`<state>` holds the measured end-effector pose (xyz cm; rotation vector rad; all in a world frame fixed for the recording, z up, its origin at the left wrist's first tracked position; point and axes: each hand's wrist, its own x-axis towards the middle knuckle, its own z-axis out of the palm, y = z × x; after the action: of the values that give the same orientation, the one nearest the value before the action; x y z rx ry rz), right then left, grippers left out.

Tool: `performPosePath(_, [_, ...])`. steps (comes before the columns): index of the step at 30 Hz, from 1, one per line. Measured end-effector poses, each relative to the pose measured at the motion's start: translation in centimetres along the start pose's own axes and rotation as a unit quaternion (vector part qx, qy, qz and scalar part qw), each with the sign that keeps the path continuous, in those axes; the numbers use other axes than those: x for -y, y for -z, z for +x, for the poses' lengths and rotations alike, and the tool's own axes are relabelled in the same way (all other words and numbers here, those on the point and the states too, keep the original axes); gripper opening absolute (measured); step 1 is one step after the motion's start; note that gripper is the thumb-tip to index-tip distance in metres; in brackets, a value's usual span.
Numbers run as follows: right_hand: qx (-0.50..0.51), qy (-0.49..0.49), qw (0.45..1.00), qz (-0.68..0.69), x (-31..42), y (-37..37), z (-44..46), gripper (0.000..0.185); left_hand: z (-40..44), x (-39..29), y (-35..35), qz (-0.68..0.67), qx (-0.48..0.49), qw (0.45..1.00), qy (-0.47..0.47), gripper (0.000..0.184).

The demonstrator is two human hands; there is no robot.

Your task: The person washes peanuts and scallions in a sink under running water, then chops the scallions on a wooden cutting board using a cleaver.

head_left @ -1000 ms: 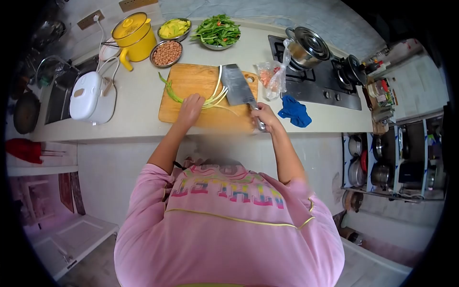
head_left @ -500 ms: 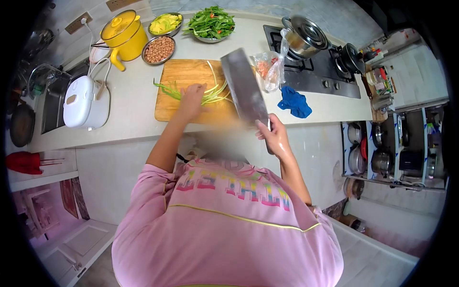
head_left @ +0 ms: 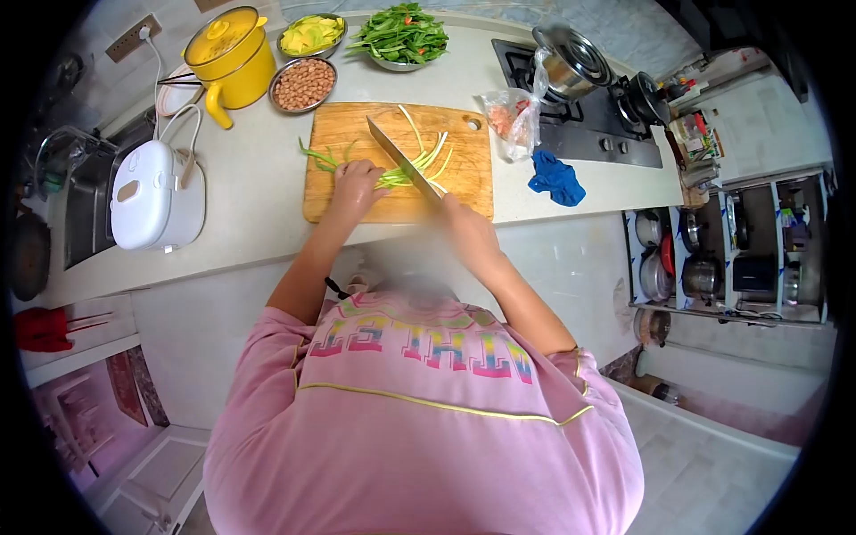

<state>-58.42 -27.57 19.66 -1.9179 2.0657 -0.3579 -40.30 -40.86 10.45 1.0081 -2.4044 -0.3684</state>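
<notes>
On the wooden cutting board [head_left: 339, 120] lies a loose bunch of scallions [head_left: 435, 159], green on the left and pale towards the right. My left hand [head_left: 358, 185] presses down on the bunch with its fingers curled round the stalks. In my right hand [head_left: 471, 232] is the handle of a cleaver [head_left: 401, 156]. Its blade stands edge-down across the scallions, just right of my left fingers, slanting from upper left to lower right. Whether the edge has gone through the stalks cannot be made out.
Behind the board are bowls of peanuts [head_left: 304, 85], yellow slices [head_left: 312, 35] and green leaves [head_left: 401, 36]. A yellow pot [head_left: 234, 76] and white appliance [head_left: 156, 196] stand left. Right are a plastic bag [head_left: 513, 120], blue cloth [head_left: 556, 177] and stove with a steel pot [head_left: 571, 67].
The cleaver has swung left from beside the board, turning from flat-side view to edge-down over the scallions. My left hand has closed from spread fingers onto the stalks.
</notes>
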Motion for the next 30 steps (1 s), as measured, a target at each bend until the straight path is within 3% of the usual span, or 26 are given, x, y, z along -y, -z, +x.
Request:
performPosePath(8, [0.014,-0.055,0.998,-0.022,-0.1,-1.5,2.8,0.014,-0.4,1.2,-0.5,-0.015,-0.017,0.999,-0.023,0.036])
performPosePath(12, [-0.056,-0.024,0.998,0.004,-1.8,-3.0,2.1,0.017,-0.7,1.7,-0.1,-0.033,-0.008,0.999,-0.034,0.033])
performPosePath(16, [-0.193,-0.021,0.96,0.201,-3.9,-4.9,0.0,0.02,-0.6,2.3,0.3,-0.064,-0.018,0.998,-0.008,0.031])
performPosePath(19, [-0.193,-0.161,0.939,0.235,-4.3,-3.5,-1.3,0.02,-0.2,2.1,0.5,-0.084,-0.04,0.995,0.033,0.028])
performPosePath(20, [-0.234,-0.136,0.935,0.231,-4.6,-2.7,-1.7,0.02,0.1,2.0,0.5,-0.077,-0.052,0.995,0.04,0.028])
performPosePath(23, [-0.227,-0.196,0.896,0.329,-5.9,-1.3,-2.9,0.019,1.4,2.5,-0.3,-0.045,-0.072,0.994,0.065,0.028])
performPosePath(27, [-0.232,-0.205,0.884,0.351,-7.0,-0.5,-4.6,0.017,3.5,3.2,-1.9,0.006,-0.065,0.987,0.145,0.03])
performPosePath(30, [-0.227,-0.222,0.864,0.39,-6.9,-0.8,-5.5,0.014,5.7,4.2,-3.7,-0.013,-0.075,0.987,0.141,0.032])
